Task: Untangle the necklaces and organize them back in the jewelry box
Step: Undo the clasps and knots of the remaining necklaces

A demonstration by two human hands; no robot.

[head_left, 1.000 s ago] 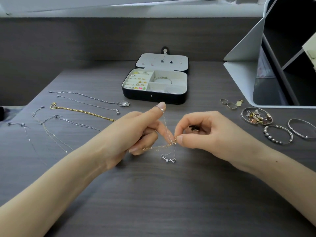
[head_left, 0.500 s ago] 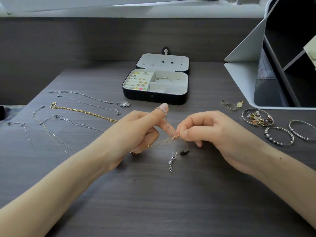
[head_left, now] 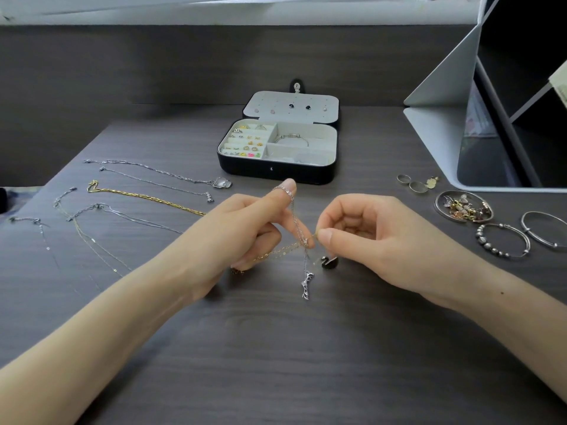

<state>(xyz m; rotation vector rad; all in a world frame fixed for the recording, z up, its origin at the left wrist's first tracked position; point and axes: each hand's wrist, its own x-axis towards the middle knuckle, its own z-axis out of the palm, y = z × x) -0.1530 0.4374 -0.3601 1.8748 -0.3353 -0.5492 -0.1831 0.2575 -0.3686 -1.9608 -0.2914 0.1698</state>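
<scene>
While your left hand's [head_left: 233, 237] curled fingers [head_left: 277, 197] hold the tangled necklaces [head_left: 276, 252], your right hand [head_left: 374, 237] pinches the knot [head_left: 306, 242]; tease strands apart.

I can read no words, numbers or brand marks anywhere in front of me. The small pale mark on the front of my jewelry box [head_left: 271, 169] is too tiny to make out. The slip of paper [head_left: 560, 87] at the right edge is too blurred to read.
</scene>
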